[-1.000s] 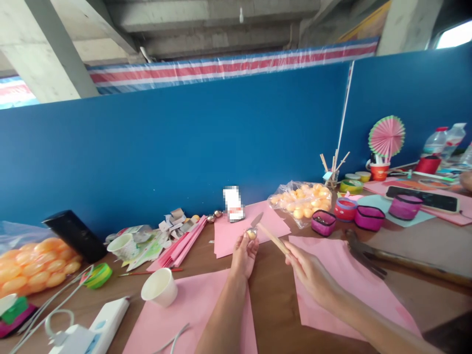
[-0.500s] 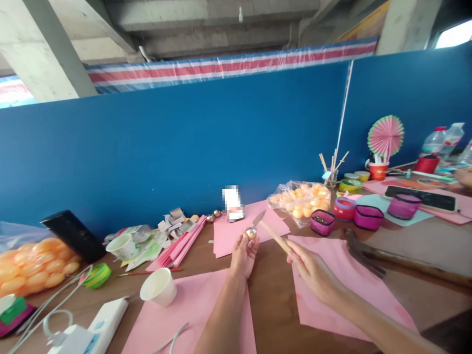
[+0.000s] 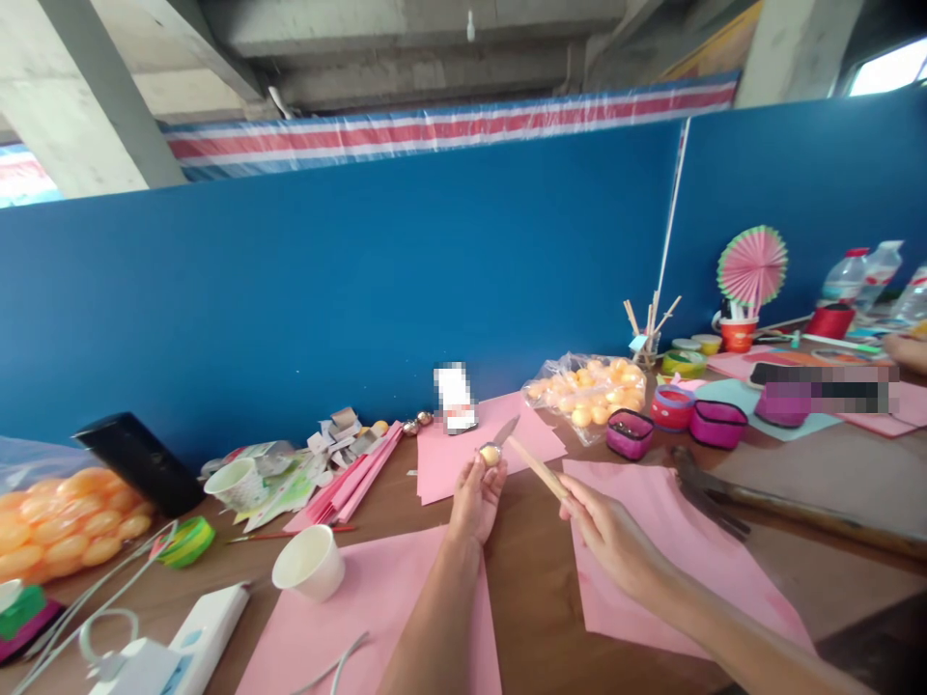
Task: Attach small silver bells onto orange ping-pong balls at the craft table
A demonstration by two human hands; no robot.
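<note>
In the middle of the view, my left hand (image 3: 478, 497) holds a small shiny ball (image 3: 491, 454) up in its fingertips; its surface looks partly silver and partly yellow. My right hand (image 3: 604, 526) grips a pale wooden stick (image 3: 540, 466) whose far end points up and left, just right of the ball. Between ball and stick tip, a narrow grey-brown pointed shape (image 3: 507, 430) shows against a pink sheet (image 3: 536, 430); I cannot tell what it is. Pink paper (image 3: 673, 569) lies under my right hand, and another pink sheet (image 3: 369, 618) lies by my left forearm.
A white cup (image 3: 309, 565), power strip (image 3: 207, 623) and bagged orange balls (image 3: 72, 521) are at left. Two silvery balls (image 3: 417, 423) stand near a phone (image 3: 456, 401). Rightward are bagged balls (image 3: 590, 388), purple containers (image 3: 716, 425) and a hammer (image 3: 768, 502). Another person's hand (image 3: 909, 349) shows far right.
The ball has turned slightly in my left hand, showing more yellow. The stick stays close beside it. The whole view has shifted a little.
</note>
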